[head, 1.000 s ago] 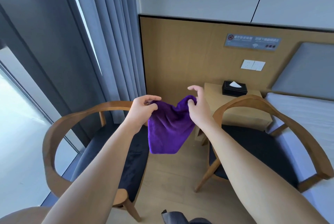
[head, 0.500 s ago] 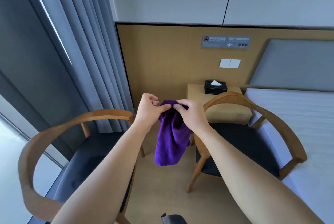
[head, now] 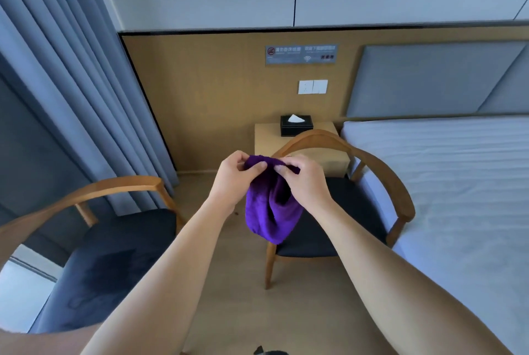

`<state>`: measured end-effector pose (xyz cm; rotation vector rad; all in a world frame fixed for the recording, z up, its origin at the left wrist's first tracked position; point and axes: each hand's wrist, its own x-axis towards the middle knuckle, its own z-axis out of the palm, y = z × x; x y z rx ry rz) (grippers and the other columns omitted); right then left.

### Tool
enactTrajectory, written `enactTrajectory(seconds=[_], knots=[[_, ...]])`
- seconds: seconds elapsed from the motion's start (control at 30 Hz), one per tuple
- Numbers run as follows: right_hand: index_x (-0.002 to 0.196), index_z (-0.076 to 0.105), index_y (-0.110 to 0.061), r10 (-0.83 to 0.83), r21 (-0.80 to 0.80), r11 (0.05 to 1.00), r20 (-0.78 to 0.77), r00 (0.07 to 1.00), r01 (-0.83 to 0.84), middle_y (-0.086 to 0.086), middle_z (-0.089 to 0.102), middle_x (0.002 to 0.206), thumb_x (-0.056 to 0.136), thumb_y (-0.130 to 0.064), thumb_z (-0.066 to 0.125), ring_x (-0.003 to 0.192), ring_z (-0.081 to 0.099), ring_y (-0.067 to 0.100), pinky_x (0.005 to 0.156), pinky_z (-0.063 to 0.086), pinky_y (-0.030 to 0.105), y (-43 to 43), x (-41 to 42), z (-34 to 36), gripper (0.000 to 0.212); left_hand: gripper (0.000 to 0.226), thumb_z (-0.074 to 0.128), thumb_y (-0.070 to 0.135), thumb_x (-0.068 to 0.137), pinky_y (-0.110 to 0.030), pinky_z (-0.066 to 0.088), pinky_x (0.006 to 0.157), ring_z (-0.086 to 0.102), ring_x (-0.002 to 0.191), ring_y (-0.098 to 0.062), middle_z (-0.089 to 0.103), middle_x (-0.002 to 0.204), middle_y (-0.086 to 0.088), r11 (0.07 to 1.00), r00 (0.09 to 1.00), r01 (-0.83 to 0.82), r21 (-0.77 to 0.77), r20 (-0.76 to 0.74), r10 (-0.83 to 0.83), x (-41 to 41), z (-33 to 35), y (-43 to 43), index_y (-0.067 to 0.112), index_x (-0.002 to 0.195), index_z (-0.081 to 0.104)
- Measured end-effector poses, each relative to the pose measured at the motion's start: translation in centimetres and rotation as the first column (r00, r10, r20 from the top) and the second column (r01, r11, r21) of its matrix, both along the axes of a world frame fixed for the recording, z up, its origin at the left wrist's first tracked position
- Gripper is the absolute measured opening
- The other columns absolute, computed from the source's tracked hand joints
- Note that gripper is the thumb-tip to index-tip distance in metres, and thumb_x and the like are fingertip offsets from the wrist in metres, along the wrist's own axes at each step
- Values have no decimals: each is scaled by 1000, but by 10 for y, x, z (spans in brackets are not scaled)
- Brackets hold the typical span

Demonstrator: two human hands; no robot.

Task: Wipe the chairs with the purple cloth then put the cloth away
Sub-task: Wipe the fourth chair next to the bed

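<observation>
The purple cloth hangs folded in the air between two wooden chairs. My left hand pinches its top edge on the left, and my right hand pinches the same edge on the right, the two hands close together. The left chair has a dark blue seat and a curved wooden back. The right chair, with a black seat, stands beside the bed, partly behind the cloth and my right arm.
A small wooden bedside table against the wood wall panel carries a black tissue box. A bed with white sheets fills the right side. Grey curtains hang at the left by the window.
My hands came together, bringing the cloth's top corners together so it now hangs folded and narrower. The view has swung left to right, bringing the bed further into sight.
</observation>
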<state>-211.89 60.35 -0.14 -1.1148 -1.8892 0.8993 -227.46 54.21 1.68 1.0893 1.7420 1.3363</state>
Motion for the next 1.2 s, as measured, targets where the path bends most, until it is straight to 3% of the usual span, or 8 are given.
enactTrajectory(seconds=[0.17, 0.37, 0.57, 0.77, 0.9, 1.0, 1.13, 1.2], knots=[[131, 63, -17, -55, -72, 996, 16, 998, 56, -6, 62, 126, 94, -23, 67, 117, 54, 6, 104, 44, 25, 14, 69, -1, 38, 32, 80, 26, 84, -39, 58, 73, 68, 82, -23, 71, 87, -7, 994, 995, -103, -27, -7, 103, 38, -3, 6, 7, 91, 56], [131, 63, -15, -86, -50, 994, 124, 989, 93, 0, 62, 133, 103, -6, 42, 126, 53, 13, 105, 39, 21, 27, 135, -5, 36, 35, 54, 39, 99, -29, 33, 59, 38, 65, -15, 45, 69, -2, 973, 978, -210, -99, -9, 210, 77, -11, 15, 9, 82, 51], [124, 67, -14, -152, -25, 987, 192, 970, 160, -2, 61, 126, 103, -9, 45, 122, 54, 15, 94, 36, 15, 37, 192, -8, 32, 27, 70, 9, 89, -33, 50, 64, 56, 75, -20, 58, 88, -7, 959, 958, -252, -130, 104, 266, 76, -19, 17, 20, 79, 48], [124, 64, -28, -12, -4, 1000, 474, 880, 16, -2, 53, 131, 91, -40, 69, 120, 50, 19, 100, 47, 37, 47, 217, -14, 36, 34, 75, 1, 85, -31, 56, 61, 68, 84, -23, 64, 95, -9, 977, 982, -165, -138, 63, 175, 87, -12, 18, 23, 103, 56], [112, 70, -24, -88, 21, 996, 287, 954, 85, -7, 68, 116, 101, -22, 55, 111, 61, 14, 90, 44, 23, 59, 230, -12, 18, 17, 74, 27, 90, -41, 58, 73, 63, 78, -19, 65, 91, -6, 948, 961, -245, -202, 80, 265, 80, -12, 17, 20, 101, 62], [118, 66, -23, -155, -57, 985, 166, 974, 166, -5, 67, 122, 102, -14, 50, 115, 60, 13, 90, 45, 24, 64, 233, -9, 25, 11, 71, 10, 90, -45, 56, 85, 60, 80, -23, 65, 95, -13, 926, 965, -224, -303, 64, 254, 75, -15, 17, 9, 99, 66], [135, 56, -24, -143, -85, 983, 205, 968, 163, -2, 59, 137, 104, -10, 43, 126, 54, 17, 100, 47, 32, 67, 229, -10, 36, 20, 57, -12, 91, -33, 53, 69, 58, 78, -21, 63, 94, -15, 881, 988, -69, -468, 90, 126, 78, -18, 13, 1, 101, 67], [138, 53, -24, -140, -78, 984, 209, 968, 159, -1, 57, 140, 105, -9, 42, 127, 53, 18, 99, 47, 30, 68, 224, -11, 38, 29, 52, -16, 89, -35, 54, 75, 59, 83, -23, 63, 98, -16, 865, 992, -39, -500, 87, 95, 79, -22, 11, 2, 104, 68]])
